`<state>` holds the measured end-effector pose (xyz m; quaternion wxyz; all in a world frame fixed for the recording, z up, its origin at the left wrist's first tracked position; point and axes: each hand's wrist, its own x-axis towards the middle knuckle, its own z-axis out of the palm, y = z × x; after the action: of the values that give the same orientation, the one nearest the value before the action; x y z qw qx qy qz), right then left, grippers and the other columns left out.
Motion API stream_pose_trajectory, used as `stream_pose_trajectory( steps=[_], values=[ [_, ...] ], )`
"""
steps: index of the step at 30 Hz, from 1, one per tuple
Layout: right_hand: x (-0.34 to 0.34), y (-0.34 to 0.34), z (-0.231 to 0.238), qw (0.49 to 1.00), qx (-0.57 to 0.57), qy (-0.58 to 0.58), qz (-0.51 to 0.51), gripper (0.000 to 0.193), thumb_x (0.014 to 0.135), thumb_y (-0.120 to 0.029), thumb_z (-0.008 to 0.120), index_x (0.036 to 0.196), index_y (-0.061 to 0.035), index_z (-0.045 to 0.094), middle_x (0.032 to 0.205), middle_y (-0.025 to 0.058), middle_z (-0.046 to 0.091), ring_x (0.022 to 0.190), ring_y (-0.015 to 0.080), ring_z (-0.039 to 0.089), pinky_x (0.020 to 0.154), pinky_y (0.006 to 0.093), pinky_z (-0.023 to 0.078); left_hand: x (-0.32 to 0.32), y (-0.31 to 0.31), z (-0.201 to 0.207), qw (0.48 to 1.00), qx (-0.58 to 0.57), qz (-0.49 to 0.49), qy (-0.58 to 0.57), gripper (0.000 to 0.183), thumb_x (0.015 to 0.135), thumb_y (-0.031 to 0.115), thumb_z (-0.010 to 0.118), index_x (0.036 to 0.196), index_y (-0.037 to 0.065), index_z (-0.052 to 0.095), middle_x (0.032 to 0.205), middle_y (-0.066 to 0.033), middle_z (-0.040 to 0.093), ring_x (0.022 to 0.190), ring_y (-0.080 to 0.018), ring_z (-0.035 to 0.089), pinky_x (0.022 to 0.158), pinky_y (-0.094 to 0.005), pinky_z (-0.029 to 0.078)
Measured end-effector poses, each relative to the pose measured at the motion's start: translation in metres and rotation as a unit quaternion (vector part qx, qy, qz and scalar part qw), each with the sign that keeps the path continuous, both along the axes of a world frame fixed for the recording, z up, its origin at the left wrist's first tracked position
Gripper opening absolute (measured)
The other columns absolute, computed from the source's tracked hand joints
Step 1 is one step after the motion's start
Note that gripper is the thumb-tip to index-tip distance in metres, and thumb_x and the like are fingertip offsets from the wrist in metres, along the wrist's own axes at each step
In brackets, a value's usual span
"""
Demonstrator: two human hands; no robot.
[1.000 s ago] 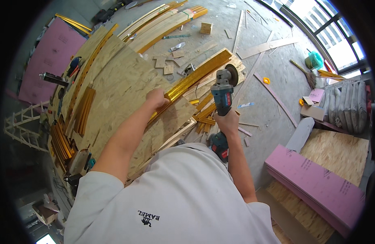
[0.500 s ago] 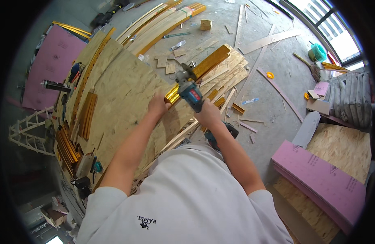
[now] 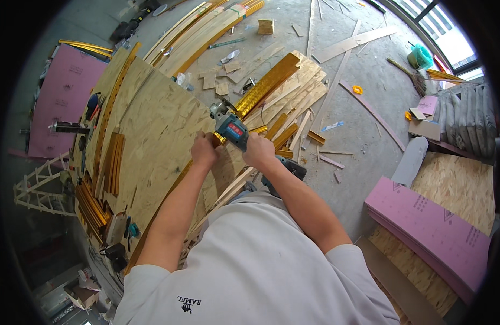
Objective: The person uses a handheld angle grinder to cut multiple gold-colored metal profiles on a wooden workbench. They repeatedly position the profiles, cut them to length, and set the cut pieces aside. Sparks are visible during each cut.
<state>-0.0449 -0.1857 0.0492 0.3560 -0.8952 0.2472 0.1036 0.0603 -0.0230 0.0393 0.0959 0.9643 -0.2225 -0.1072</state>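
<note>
My right hand is wrapped round the body of a blue-green cordless angle grinder. The grinder's head and disc lie over or beside a shiny gold trim strip; whether the disc touches it, I cannot tell. At the strip's nearer part, my left hand closes round the gold profile, just left of the grinder. Part of the strip is hidden under the tool, so whether it is one piece there does not show. Beneath is a large chipboard sheet.
Wood offcuts and short gold pieces lie right of the grinder. Long boards are stacked at the far side. A pink foam board stack stands at right. A broom and green-lined bucket are by the window.
The grinder and my right hand have moved left and slightly nearer, off the strip's middle. My left hand has shifted a little left and nearer, still at the gold strip. The view has tilted slightly.
</note>
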Motion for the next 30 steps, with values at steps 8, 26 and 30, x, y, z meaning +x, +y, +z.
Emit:
stream_pose_trajectory(
  steps=[8, 26, 30],
  values=[
    [-0.0002, -0.0017, -0.0040, 1.000, 0.013, 0.004, 0.001, 0.029, 0.073, -0.012, 0.066, 0.096, 0.0042, 0.060, 0.093, 0.0263, 0.068, 0.090, 0.0414, 0.068, 0.080, 0.0463, 0.054, 0.0021, 0.0025, -0.0037, 1.000, 0.001, -0.004, -0.010, 0.047, 0.069, 0.024, 0.082, 0.110, 0.007, 0.064, 0.111, -0.0122, 0.054, 0.107, -0.0321, 0.058, 0.083, -0.0445, 0.052],
    [-0.0021, 0.0038, -0.0032, 1.000, 0.000, 0.013, -0.002, 0.029, 0.072, -0.013, 0.065, 0.095, 0.0058, 0.060, 0.092, 0.0263, 0.068, 0.089, 0.0415, 0.067, 0.078, 0.0459, 0.054, 0.0026, 0.0016, -0.0001, 1.000, 0.017, -0.010, -0.009, 0.043, 0.069, 0.024, 0.082, 0.105, 0.008, 0.064, 0.110, -0.0110, 0.054, 0.108, -0.0308, 0.057, 0.085, -0.0429, 0.053],
    [-0.0017, 0.0048, -0.0016, 1.000, -0.007, 0.007, -0.001, 0.029, 0.072, -0.013, 0.064, 0.093, 0.0066, 0.061, 0.091, 0.0260, 0.068, 0.088, 0.0414, 0.068, 0.077, 0.0455, 0.054, 0.0027, 0.0015, 0.0020, 1.000, 0.008, -0.016, -0.010, 0.043, 0.069, 0.024, 0.082, 0.105, 0.007, 0.064, 0.111, -0.0110, 0.054, 0.109, -0.0308, 0.057, 0.085, -0.0431, 0.053]
  ],
)
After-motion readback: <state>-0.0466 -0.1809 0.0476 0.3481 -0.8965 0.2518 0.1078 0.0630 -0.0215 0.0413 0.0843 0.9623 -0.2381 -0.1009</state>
